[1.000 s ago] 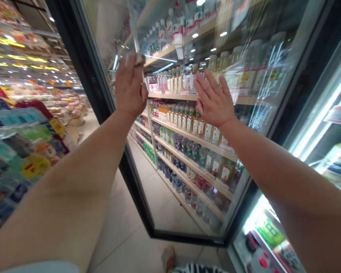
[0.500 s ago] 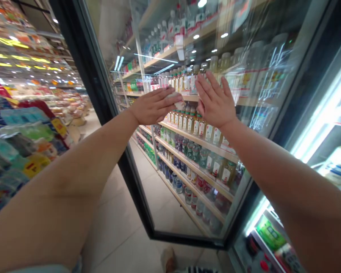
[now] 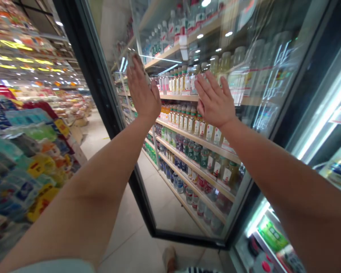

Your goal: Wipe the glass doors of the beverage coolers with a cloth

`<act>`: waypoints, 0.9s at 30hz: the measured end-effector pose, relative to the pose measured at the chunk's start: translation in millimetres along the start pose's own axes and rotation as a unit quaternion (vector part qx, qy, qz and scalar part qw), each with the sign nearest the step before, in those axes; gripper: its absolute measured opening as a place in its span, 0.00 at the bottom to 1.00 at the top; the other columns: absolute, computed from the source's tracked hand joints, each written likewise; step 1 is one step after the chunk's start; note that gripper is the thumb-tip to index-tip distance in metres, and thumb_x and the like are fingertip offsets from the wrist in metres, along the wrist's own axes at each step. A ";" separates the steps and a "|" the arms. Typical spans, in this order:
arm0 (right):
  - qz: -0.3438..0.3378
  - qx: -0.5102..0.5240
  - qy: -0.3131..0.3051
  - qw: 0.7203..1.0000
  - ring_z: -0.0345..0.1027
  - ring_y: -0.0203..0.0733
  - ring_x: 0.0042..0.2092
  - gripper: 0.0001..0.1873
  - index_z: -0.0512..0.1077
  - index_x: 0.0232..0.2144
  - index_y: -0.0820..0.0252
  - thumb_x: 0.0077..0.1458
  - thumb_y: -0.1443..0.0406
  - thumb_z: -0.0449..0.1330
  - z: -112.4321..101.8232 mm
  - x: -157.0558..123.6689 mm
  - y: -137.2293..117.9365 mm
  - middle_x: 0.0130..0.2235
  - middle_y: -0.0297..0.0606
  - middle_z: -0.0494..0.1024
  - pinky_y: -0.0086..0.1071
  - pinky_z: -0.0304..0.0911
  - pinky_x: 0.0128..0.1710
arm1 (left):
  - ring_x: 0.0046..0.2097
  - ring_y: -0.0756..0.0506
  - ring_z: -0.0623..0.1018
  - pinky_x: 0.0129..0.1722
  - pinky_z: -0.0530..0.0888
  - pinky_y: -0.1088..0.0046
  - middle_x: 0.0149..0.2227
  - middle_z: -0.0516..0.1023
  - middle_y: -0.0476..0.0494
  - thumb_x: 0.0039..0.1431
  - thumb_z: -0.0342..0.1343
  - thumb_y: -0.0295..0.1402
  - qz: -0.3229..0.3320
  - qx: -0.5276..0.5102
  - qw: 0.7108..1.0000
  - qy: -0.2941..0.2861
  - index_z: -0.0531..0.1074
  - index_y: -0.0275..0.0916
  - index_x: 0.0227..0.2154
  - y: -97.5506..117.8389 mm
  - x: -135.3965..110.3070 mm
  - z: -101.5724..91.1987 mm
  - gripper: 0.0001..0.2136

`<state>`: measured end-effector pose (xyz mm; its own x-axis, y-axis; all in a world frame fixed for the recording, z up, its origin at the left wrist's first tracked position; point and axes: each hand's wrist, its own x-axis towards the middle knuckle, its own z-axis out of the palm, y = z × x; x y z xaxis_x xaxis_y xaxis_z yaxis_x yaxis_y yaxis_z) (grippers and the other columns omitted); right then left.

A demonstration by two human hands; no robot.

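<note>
A supermarket aisle: a glass-door cooler (image 3: 98, 98) of bottled drinks (image 3: 199, 129) beside shelves of packaged goods (image 3: 25, 163).

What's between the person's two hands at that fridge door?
In the head view, door glass lies between the left hand and right hand, with shelved bottles behind it.

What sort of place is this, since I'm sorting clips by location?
Very likely a supermarket: a glass-door drinks cooler holds long shelves of bottled drinks, and a display of brightly packaged goods stands across a tiled aisle.
</note>
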<state>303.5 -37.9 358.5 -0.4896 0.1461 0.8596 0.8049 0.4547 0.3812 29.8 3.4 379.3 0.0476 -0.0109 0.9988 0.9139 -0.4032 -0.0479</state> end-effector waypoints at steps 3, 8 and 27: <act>0.006 0.003 -0.002 1.000 0.37 0.46 0.75 0.32 0.52 0.72 0.58 0.67 0.63 0.43 2.2 0.2 1.1 0.73 0.34 0.48 0.59 0.35 0.75 | 0.68 0.50 0.14 0.73 0.20 0.55 0.74 0.26 0.46 0.74 0.19 0.52 -0.026 -0.021 0.999 0.028 0.24 0.23 0.71 5.8 1.1 10.4 0.38; 0.005 -0.003 -0.006 1.000 0.36 0.47 0.75 0.32 0.51 0.72 0.59 0.68 0.63 0.42 3.4 1.0 1.2 0.73 0.33 0.47 0.59 0.35 0.75 | 0.64 0.49 0.09 0.69 0.19 0.54 0.74 0.25 0.49 0.75 0.21 0.47 0.026 -0.059 0.997 0.034 0.21 0.30 0.72 11.4 -2.4 12.8 0.33; -0.004 -0.017 -0.012 1.000 0.33 0.48 0.76 0.32 0.50 0.73 0.60 0.68 0.63 0.42 4.5 2.5 0.4 0.74 0.33 0.44 0.57 0.31 0.76 | 0.75 0.46 0.29 0.77 0.36 0.54 0.76 0.36 0.49 0.77 0.26 0.43 0.124 -0.020 0.992 -0.015 0.41 0.37 0.73 23.9 20.2 22.8 0.28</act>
<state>301.1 -33.4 359.2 -0.5029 0.1635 0.8487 0.8120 0.4259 0.3991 61.9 14.4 398.1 0.2817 -0.0868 0.9556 0.8562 -0.4267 -0.2912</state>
